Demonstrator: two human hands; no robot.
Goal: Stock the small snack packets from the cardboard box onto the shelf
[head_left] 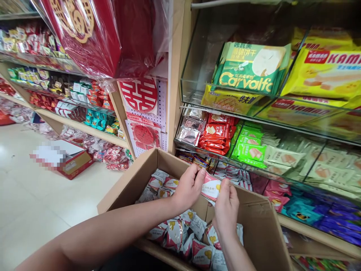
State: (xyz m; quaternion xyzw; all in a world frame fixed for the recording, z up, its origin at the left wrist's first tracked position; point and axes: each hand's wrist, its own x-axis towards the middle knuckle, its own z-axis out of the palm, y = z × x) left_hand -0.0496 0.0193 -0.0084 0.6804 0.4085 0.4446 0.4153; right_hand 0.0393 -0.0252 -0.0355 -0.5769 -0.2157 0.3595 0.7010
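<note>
Between my two hands a small pink-and-white snack packet (210,187) is stretched by its ends above a cardboard box. My left hand (188,187) pinches its left end, with the thumb on top. The other end is gripped by my right hand (226,205), fingers curled. Below, the open cardboard box (255,226) holds many similar white, pink and yellow packets (175,234), lying loose in its near part. More of them (162,180) sit toward the far left corner, partly hidden behind my left forearm.
Glass-fronted shelves (299,137) rise close behind the box, stocked with green Carvalfo packs (249,67) and yellow Kaman packs (327,71). A plastic-wrapped red bag (96,34) hangs at upper left. On the pale floor (31,210) lies a red box (75,162).
</note>
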